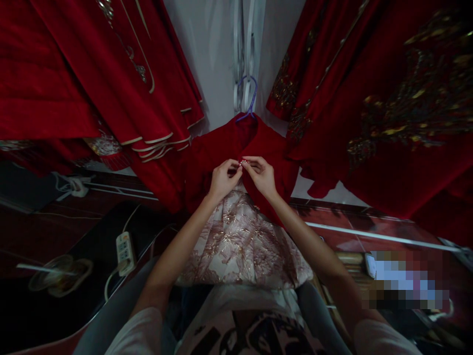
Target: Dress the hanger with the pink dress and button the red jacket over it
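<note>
A red jacket hangs in front of me on a purple hanger, its collar at the top. My left hand and my right hand meet at its front opening, thumbs and fingers pinched together. Between the fingertips shows a small beaded ornament, pale and shiny; its exact kind is too small to tell. Both hands seem to grip it where the jacket's front edges come together. Below the hands, a skirt of pale brocade with pinkish-gold flowers spreads over my lap.
Red garments with pale trim hang on the left, and red garments with gold embroidery on the right. A power strip and a plastic cup with a straw rest on a black surface at left. A white rail runs low at right.
</note>
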`<action>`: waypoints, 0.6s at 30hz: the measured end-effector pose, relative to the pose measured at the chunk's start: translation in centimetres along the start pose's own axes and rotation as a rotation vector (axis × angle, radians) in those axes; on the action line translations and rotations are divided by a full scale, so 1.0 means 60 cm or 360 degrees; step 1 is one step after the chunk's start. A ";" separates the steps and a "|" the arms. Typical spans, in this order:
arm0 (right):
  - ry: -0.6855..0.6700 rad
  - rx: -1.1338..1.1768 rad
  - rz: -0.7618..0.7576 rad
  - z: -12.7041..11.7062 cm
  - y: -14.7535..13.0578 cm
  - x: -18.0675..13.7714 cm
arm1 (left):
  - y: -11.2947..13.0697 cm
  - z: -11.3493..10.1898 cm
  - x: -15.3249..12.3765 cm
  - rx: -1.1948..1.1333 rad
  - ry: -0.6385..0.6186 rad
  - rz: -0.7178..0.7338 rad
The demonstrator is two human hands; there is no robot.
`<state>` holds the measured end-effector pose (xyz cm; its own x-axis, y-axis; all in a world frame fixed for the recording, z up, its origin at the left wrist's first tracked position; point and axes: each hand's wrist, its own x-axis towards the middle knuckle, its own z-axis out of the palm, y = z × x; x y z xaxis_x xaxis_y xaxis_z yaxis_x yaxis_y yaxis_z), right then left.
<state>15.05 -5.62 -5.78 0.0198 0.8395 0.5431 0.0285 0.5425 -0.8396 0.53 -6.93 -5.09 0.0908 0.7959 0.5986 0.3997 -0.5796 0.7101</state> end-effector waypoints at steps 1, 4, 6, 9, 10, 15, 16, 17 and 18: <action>-0.0012 0.0000 -0.0001 -0.001 0.000 0.000 | -0.001 0.000 0.002 0.0001 -0.0009 -0.0002; -0.0090 0.0003 0.0014 -0.008 -0.003 0.005 | -0.003 0.001 0.005 -0.0031 -0.0037 -0.0020; -0.0130 -0.0002 0.0009 -0.013 -0.004 0.009 | -0.005 0.001 0.006 -0.0044 -0.0047 -0.0021; -0.0150 -0.0006 -0.0011 -0.018 -0.002 0.016 | -0.004 0.001 0.008 -0.0025 -0.0055 0.0008; -0.0156 -0.0004 -0.0004 -0.018 -0.001 0.018 | -0.004 0.001 0.008 -0.0011 -0.0060 0.0023; -0.0207 0.0018 0.0052 -0.020 -0.001 0.023 | -0.001 -0.006 0.016 0.0070 -0.0121 0.0121; -0.0220 0.0023 0.0054 -0.021 -0.002 0.023 | -0.001 -0.008 0.018 0.0087 -0.0148 0.0144; -0.0233 0.0027 0.0057 -0.023 -0.003 0.024 | -0.001 -0.010 0.020 0.0108 -0.0179 0.0167; -0.0248 0.0028 0.0060 -0.024 -0.004 0.025 | -0.001 -0.011 0.023 0.0135 -0.0213 0.0191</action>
<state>16.49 -4.53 -4.73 -0.1348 0.8534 0.5036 0.0133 0.5097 -0.8602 0.00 -5.94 -4.07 0.2606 0.7416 0.6182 0.4539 -0.6592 0.5995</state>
